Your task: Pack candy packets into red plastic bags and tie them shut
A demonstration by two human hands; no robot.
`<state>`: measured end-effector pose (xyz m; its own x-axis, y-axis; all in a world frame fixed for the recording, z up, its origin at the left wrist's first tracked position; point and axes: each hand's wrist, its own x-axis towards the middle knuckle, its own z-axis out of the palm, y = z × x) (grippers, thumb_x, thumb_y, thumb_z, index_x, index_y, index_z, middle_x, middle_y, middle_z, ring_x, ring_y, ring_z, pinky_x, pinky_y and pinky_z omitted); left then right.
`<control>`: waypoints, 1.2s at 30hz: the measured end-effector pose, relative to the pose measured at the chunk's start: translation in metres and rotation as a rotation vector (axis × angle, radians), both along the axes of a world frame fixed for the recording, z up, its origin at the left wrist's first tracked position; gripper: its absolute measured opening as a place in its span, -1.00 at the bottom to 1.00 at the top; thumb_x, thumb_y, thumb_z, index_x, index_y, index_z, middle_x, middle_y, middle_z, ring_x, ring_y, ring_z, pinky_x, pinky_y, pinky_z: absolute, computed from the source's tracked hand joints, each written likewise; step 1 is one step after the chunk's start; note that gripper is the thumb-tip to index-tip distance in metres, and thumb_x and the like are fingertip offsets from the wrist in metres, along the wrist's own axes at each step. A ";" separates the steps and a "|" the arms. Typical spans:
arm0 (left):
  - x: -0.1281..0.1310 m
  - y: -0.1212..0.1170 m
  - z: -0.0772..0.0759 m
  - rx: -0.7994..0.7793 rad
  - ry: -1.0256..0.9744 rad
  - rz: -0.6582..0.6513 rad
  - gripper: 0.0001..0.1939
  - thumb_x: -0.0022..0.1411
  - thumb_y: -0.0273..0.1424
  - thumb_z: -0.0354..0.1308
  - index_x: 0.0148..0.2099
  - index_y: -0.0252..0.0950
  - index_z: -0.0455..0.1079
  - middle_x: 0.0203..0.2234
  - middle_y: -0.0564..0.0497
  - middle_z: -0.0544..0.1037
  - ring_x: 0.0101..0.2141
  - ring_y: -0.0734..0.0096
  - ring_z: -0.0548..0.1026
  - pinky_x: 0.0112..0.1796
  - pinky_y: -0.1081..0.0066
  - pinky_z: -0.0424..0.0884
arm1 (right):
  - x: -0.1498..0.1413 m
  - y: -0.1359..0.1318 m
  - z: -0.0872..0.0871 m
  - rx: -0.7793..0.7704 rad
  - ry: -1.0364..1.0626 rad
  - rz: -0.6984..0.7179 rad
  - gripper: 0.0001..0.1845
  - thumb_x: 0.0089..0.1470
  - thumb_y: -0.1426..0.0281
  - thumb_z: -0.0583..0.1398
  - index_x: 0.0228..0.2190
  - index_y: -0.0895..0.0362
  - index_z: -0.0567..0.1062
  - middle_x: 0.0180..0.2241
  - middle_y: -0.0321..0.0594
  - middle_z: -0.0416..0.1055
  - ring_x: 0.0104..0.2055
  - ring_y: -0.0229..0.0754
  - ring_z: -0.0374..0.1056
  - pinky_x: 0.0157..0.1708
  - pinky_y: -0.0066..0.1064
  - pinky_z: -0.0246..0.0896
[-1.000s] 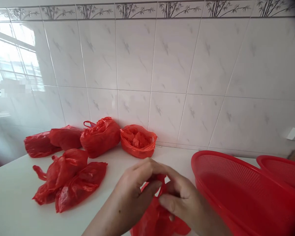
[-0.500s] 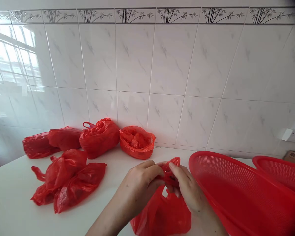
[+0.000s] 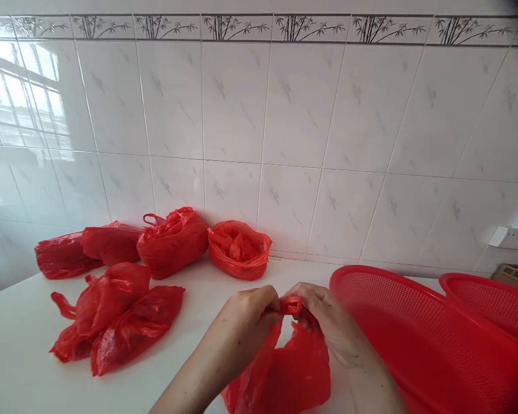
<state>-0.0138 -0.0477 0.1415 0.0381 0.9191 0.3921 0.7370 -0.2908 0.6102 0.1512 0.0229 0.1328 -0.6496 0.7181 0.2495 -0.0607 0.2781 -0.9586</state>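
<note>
Between my two hands is the gathered, twisted top of a red plastic bag (image 3: 296, 368). My left hand (image 3: 252, 313) pinches it from the left, and my right hand (image 3: 323, 316) grips it from the right, the knuckles close together. A small folded loop of the plastic stands out between the fingertips. Below the hands the rest of the bag hangs down to the white table, creased and see-through in places. What lies inside it, if anything, I cannot make out. Some of my fingertips are hidden behind the plastic.
Left on the white table (image 3: 17, 345) lie tied red bags (image 3: 121, 316). Along the tiled wall stand more filled red bags (image 3: 172, 244) and an open-topped red bag (image 3: 239, 250). Two red perforated baskets (image 3: 397, 322) fill the right side, near a cardboard box (image 3: 515, 276).
The upright tip of plastic between my hands is now a flatter, twisted loop. My right hand has turned with its knuckles higher, and the bag below shifted slightly left.
</note>
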 end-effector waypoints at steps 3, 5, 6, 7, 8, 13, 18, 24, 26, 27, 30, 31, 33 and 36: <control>-0.001 0.001 -0.001 0.013 0.059 0.031 -0.86 0.12 -0.55 -0.01 -0.46 -0.24 0.24 -0.54 0.14 0.44 -0.51 0.52 0.31 -0.46 0.51 0.11 | -0.002 -0.004 0.002 -0.038 -0.085 -0.002 -0.81 0.09 0.32 0.13 -0.51 0.13 0.32 -0.58 -0.38 0.24 -0.51 -0.36 0.06 -0.48 -0.51 0.01; -0.001 0.002 -0.001 0.028 0.094 0.054 -0.84 0.10 -0.56 -0.03 -0.48 -0.25 0.22 -0.55 0.15 0.43 -0.52 0.53 0.30 -0.48 0.51 0.09 | -0.004 -0.007 0.003 -0.029 -0.168 -0.040 -0.88 -0.03 0.45 0.17 -0.49 0.10 0.27 -0.56 -0.42 0.22 -0.49 -0.36 0.08 -0.49 -0.53 0.01; -0.001 0.003 -0.001 0.033 0.110 0.064 -0.84 0.10 -0.57 -0.03 -0.48 -0.25 0.22 -0.55 0.15 0.42 -0.53 0.53 0.30 -0.48 0.51 0.08 | -0.005 -0.008 0.002 -0.010 -0.201 -0.083 -0.87 -0.07 0.48 0.17 -0.47 0.08 0.27 -0.55 -0.44 0.21 -0.49 -0.36 0.08 -0.50 -0.54 0.01; -0.001 0.003 -0.002 0.033 0.127 0.070 -0.84 0.09 -0.58 -0.04 -0.48 -0.25 0.22 -0.55 0.14 0.43 -0.53 0.53 0.30 -0.49 0.51 0.08 | -0.006 -0.009 0.001 0.015 -0.228 -0.131 -0.87 -0.08 0.48 0.16 -0.45 0.07 0.28 -0.55 -0.45 0.18 -0.49 -0.36 0.07 -0.53 -0.55 0.00; -0.001 0.003 -0.002 0.030 0.142 0.072 -0.84 0.10 -0.58 -0.04 -0.47 -0.25 0.23 -0.53 0.14 0.43 -0.53 0.53 0.30 -0.49 0.51 0.08 | -0.007 -0.009 -0.001 0.040 -0.258 -0.171 -0.88 -0.08 0.46 0.16 -0.43 0.05 0.30 -0.55 -0.46 0.17 -0.51 -0.36 0.06 -0.56 -0.56 -0.03; 0.000 0.005 -0.003 0.025 0.236 0.062 -0.84 0.12 -0.58 -0.03 -0.43 -0.27 0.28 -0.49 0.09 0.46 -0.50 0.51 0.34 -0.49 0.52 0.11 | -0.015 -0.004 -0.010 0.040 -0.335 -0.149 -0.74 -0.05 0.48 0.02 -0.32 0.08 0.45 -0.63 -0.43 0.22 -0.60 -0.37 0.06 -0.62 -0.54 -0.04; -0.001 0.007 -0.004 0.077 0.339 0.059 -0.84 0.17 -0.56 -0.01 -0.44 -0.27 0.29 -0.51 0.09 0.44 -0.50 0.49 0.34 -0.48 0.49 0.13 | -0.015 0.000 -0.009 -0.023 -0.177 -0.118 -0.64 -0.07 0.50 0.00 -0.27 0.13 0.50 -0.54 -0.32 0.39 -0.49 -0.30 0.30 -0.49 -0.49 0.18; -0.002 0.007 -0.007 0.168 0.402 0.021 -0.87 0.16 -0.59 0.05 -0.39 -0.27 0.32 -0.37 0.05 0.42 -0.37 0.43 0.37 -0.39 0.46 0.24 | -0.017 0.010 -0.015 -0.130 -0.038 -0.128 -0.75 -0.01 0.28 0.14 -0.38 0.18 0.53 -0.47 -0.23 0.44 -0.45 -0.27 0.32 -0.42 -0.44 0.23; 0.001 0.004 -0.005 0.153 0.464 -0.038 -0.87 0.14 -0.60 0.06 -0.38 -0.28 0.34 -0.35 0.03 0.43 -0.33 0.38 0.37 -0.35 0.43 0.27 | -0.022 0.018 -0.023 -0.145 -0.050 -0.124 -0.81 -0.09 0.35 0.19 -0.41 0.19 0.53 -0.52 -0.25 0.43 -0.46 -0.27 0.30 -0.42 -0.45 0.22; 0.003 0.001 -0.003 0.127 0.501 -0.073 -0.86 0.14 -0.61 0.07 -0.39 -0.29 0.34 -0.37 0.03 0.43 -0.33 0.37 0.38 -0.35 0.42 0.27 | -0.024 0.023 -0.029 -0.143 -0.055 -0.128 -0.81 -0.12 0.39 0.18 -0.40 0.19 0.52 -0.52 -0.27 0.43 -0.47 -0.28 0.30 -0.43 -0.46 0.21; 0.009 -0.010 0.007 -0.002 0.579 -0.176 -0.85 0.14 -0.60 0.09 -0.44 -0.30 0.31 -0.44 0.07 0.44 -0.42 0.42 0.38 -0.43 0.45 0.25 | -0.029 0.047 -0.053 -0.055 -0.121 -0.305 -0.76 -0.15 0.48 0.11 -0.36 0.16 0.48 -0.57 -0.36 0.36 -0.52 -0.31 0.24 -0.49 -0.49 0.14; 0.011 -0.014 0.011 -0.059 0.596 -0.212 -0.85 0.13 -0.59 0.11 -0.45 -0.30 0.31 -0.46 0.09 0.45 -0.45 0.45 0.37 -0.46 0.46 0.23 | -0.030 0.057 -0.064 -0.017 -0.168 -0.398 -0.74 -0.17 0.50 0.09 -0.36 0.15 0.47 -0.60 -0.40 0.32 -0.56 -0.33 0.21 -0.52 -0.50 0.11; 0.015 -0.019 0.015 -0.168 0.636 -0.288 -0.86 0.12 -0.55 0.15 -0.46 -0.30 0.31 -0.48 0.11 0.46 -0.50 0.48 0.37 -0.51 0.48 0.21 | -0.029 0.077 -0.086 0.009 -0.265 -0.496 -0.70 -0.21 0.55 0.06 -0.36 0.13 0.44 -0.67 -0.46 0.24 -0.62 -0.34 0.15 -0.57 -0.51 0.04; 0.019 -0.020 0.012 -0.230 0.686 -0.422 -0.87 0.16 -0.50 0.14 -0.46 -0.30 0.36 -0.46 0.09 0.49 -0.52 0.49 0.39 -0.53 0.49 0.21 | -0.023 0.101 -0.120 -0.012 -0.332 -0.562 -0.72 -0.24 0.58 0.04 -0.41 0.12 0.41 -0.68 -0.47 0.22 -0.65 -0.35 0.12 -0.60 -0.51 -0.01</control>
<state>0.0055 -0.0675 0.1533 0.5587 0.8284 -0.0390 0.8236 -0.5487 0.1433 0.1281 0.1242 0.0133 -0.2153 0.9724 0.0903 0.3906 0.1705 -0.9047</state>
